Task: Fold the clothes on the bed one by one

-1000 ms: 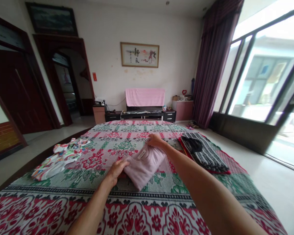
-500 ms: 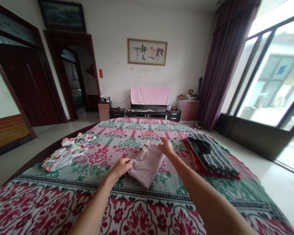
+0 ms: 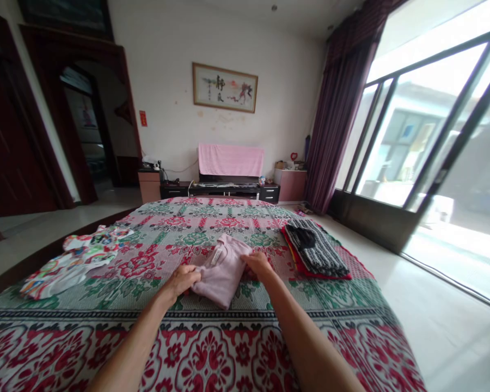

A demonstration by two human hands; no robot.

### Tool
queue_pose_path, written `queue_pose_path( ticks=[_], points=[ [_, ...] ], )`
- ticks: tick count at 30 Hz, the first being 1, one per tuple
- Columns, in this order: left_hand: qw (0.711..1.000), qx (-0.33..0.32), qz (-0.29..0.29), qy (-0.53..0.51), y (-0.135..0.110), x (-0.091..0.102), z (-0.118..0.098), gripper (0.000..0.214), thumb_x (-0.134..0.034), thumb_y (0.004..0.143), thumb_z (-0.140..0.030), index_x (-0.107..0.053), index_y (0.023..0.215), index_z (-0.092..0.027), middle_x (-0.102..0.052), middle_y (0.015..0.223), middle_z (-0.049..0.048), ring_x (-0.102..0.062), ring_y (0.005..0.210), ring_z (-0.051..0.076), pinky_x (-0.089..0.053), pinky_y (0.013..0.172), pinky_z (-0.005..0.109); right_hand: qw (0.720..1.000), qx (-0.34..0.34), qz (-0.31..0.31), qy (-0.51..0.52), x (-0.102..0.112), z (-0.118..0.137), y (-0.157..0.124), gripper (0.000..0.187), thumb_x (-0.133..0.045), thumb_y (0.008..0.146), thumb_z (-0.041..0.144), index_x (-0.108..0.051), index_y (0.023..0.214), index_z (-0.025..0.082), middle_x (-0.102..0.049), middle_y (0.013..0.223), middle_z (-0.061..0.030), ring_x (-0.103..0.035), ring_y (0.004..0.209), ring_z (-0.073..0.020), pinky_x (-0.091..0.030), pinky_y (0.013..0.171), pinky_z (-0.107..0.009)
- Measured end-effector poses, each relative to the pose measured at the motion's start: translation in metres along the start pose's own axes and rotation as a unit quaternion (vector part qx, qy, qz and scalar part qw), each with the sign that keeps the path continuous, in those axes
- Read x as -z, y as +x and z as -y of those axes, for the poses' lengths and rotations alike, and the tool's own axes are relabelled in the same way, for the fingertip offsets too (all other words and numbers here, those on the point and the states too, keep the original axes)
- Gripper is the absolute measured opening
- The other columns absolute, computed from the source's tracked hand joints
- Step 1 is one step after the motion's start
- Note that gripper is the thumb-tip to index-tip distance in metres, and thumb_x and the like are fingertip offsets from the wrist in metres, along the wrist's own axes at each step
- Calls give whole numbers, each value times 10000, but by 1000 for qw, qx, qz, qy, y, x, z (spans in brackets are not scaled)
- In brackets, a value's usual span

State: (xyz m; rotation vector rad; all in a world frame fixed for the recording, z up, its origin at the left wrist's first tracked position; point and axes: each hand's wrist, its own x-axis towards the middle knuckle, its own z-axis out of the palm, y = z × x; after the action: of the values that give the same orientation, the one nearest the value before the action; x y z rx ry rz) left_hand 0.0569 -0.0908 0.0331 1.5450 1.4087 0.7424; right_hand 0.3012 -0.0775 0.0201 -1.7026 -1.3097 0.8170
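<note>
A folded pale pink shirt (image 3: 220, 275) lies on the patterned bedspread (image 3: 179, 354), its neckline and a whitish label at the far side. My left hand (image 3: 184, 280) pinches the shirt's left edge. On the opposite edge, my right hand (image 3: 258, 263) has its fingers closed on the fabric near the upper right corner. The undersides of the fingers are hidden by the hands and cloth.
A crumpled multicoloured printed garment (image 3: 81, 256) rests to the left. On the right sits a stack of folded clothes (image 3: 314, 250), black-and-white knit above red. Beyond the bed, a pink cloth (image 3: 231, 159) covers a television on a low cabinet (image 3: 269, 194).
My right hand has come down from just above the shirt's upper right corner and taken hold of its right edge. The left hand keeps its grip. The view has turned to the right.
</note>
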Motion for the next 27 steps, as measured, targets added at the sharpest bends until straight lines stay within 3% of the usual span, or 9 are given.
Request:
queue_pose_path(
  ticks=[4, 11, 16, 19, 21, 25, 27],
  points=[
    [999, 4, 35, -20, -6, -1, -2, 239, -537, 581, -256, -659, 758, -150, -530, 558, -19, -464, 539, 127, -290, 403, 198, 999, -2, -46, 14, -5, 2, -3, 195, -543, 754, 346, -568, 670, 172, -509, 504, 26, -505, 492, -113, -379, 450, -190],
    [991, 14, 115, -62, -11, -4, -5, 375, -625, 561, -283, -640, 902, -127, -591, 614, -10, -499, 507, 110, -312, 395, 186, 995, 26, -94, -23, -8, 10, -4, 263, -398, 840, 300, -602, 917, 152, -650, 817, -50, -587, 754, -162, -418, 626, -223],
    [986, 23, 145, -80, -14, -1, -8, 453, -692, 558, -347, -628, 952, -132, -644, 661, 12, -549, 524, 121, -308, 402, 180, 996, 37, -46, -71, -6, 17, -10, 405, -432, 851, 327, -527, 1181, 112, -647, 1056, -140, -603, 959, -224, -437, 805, -287],
    [983, 24, 173, -55, -17, 5, -12, 461, -689, 606, -455, -653, 936, -135, -667, 668, 34, -577, 541, 136, -311, 415, 184, 996, 29, -31, -76, -4, 23, -15, 603, -476, 821, 281, -344, 1367, 62, -598, 1163, -179, -581, 1047, -238, -422, 884, -301],
    [988, 25, 152, -26, -17, 8, -14, 456, -684, 605, -522, -677, 839, -130, -645, 612, 25, -544, 506, 124, -308, 414, 189, 997, 30, -17, -64, -2, 25, -17, 706, -495, 794, 238, -235, 1425, 56, -593, 1168, -172, -588, 1033, -227, -433, 877, -292],
    [992, 41, 115, 26, -16, 7, -17, 377, -716, 559, -482, -678, 691, -131, -579, 513, -1, -480, 460, 111, -302, 406, 197, 997, 17, 64, -26, 4, 26, -18, 702, -494, 729, 168, -319, 1409, 149, -637, 1085, -97, -639, 825, -190, -492, 690, -265],
    [993, 40, 105, 44, -14, 3, -18, 282, -706, 570, -408, -650, 633, -139, -546, 468, -13, -445, 423, 101, -275, 397, 199, 997, 28, 67, -25, 5, 24, -16, 704, -487, 680, 106, -389, 1376, 151, -636, 1107, -90, -636, 853, -187, -494, 703, -257]
  ],
)
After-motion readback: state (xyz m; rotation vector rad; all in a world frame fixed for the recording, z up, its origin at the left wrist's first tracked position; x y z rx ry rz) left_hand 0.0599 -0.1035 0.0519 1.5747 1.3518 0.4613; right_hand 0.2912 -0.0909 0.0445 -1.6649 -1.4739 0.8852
